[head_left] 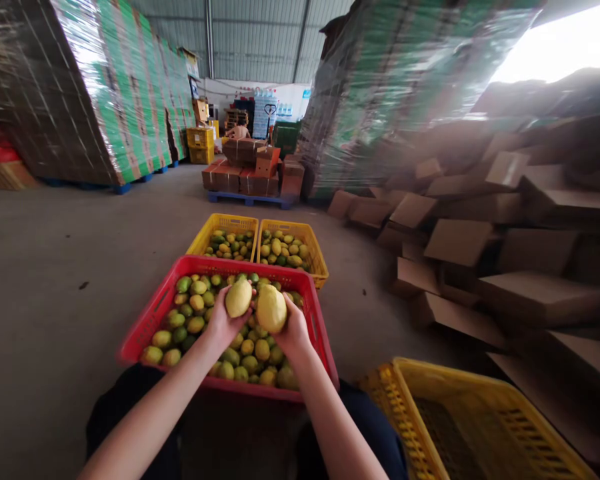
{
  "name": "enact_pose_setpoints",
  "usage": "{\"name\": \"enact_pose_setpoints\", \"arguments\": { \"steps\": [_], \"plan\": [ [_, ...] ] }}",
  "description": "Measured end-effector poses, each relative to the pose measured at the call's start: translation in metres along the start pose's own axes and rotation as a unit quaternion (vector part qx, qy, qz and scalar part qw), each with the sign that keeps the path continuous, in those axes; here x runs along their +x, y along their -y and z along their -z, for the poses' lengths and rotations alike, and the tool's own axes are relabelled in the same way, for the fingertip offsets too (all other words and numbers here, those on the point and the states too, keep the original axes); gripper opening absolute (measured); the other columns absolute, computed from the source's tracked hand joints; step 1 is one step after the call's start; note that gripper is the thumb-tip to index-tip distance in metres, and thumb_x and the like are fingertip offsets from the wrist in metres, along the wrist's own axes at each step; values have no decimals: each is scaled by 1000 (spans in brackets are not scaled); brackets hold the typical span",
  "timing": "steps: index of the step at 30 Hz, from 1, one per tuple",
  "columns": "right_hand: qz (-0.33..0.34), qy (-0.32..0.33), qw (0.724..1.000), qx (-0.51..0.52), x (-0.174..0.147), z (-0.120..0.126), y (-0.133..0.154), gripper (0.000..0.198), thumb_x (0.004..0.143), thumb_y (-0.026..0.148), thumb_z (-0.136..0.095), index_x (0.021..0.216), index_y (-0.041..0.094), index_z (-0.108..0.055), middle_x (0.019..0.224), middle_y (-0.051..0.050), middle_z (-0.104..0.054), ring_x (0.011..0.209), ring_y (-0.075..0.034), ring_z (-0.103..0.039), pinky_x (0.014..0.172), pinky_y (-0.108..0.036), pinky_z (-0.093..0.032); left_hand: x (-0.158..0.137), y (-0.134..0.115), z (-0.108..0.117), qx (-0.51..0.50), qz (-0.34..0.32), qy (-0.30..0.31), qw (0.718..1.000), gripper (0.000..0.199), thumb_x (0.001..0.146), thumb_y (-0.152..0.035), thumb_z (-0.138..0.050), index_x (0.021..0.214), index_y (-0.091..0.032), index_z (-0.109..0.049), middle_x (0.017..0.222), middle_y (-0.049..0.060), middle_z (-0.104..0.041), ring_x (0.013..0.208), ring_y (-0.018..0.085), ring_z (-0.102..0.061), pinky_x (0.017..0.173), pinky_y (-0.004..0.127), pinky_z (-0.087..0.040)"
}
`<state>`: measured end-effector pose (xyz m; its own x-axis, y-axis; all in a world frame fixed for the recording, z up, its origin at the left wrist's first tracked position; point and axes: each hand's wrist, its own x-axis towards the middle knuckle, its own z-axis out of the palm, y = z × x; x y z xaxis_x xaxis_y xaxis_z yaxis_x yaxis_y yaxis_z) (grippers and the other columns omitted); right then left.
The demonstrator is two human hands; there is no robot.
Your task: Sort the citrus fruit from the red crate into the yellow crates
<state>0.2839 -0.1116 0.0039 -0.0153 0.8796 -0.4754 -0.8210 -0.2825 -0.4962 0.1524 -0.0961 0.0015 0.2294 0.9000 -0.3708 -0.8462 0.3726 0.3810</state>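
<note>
My left hand (226,322) is closed around a pale yellow lemon (239,297). Beside it, my right hand (295,328) grips a larger, bumpy yellow lemon (271,309). Both fruits are held up side by side, a small gap between them, over a red plastic crate (153,307). Loose green and yellow lemons (196,325) fill that crate, which stands between my knees. My forearms and hands cover part of the fruit in it.
Two yellow crates (325,270) of similar fruit stand just beyond the red one. A yellow crate (400,400) sits at my right. Cardboard boxes (457,241) lie heaped on the right. Wrapped pallet stacks (130,100) rise on both sides; a person (239,131) is far back.
</note>
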Motion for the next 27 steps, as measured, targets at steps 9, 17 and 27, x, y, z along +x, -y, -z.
{"name": "enact_pose_setpoints", "arguments": {
  "steps": [9,17,27],
  "plan": [
    [-21,7,1000,12,-4,1,2,16,77,35,-63,81,20,-62,64,0,-70,54,-17,-65,51,-29,-54,-7,-9,0,3,-7,-40,999,17,86,-24,-55,93,-10,-62,75,8,-68,64,15,-66,54,21,-55],
    [24,180,980,-88,-10,1,9,29,74,36,-64,93,14,-66,75,-6,-72,60,-19,-66,52,-30,-55,-10,-13,-6,28,-24,79,996,22,90,-35,-50,99,-21,-64,89,4,-69,68,17,-68,51,26,-55],
    [94,298,944,-103,-9,-3,4,32,67,46,-62,70,14,-69,63,-5,-68,49,-20,-62,40,-30,-49,-22,-13,-5,109,-70,179,975,22,77,-27,-55,59,-15,-59,60,3,-59,46,15,-57,33,23,-43]
  ]
}}
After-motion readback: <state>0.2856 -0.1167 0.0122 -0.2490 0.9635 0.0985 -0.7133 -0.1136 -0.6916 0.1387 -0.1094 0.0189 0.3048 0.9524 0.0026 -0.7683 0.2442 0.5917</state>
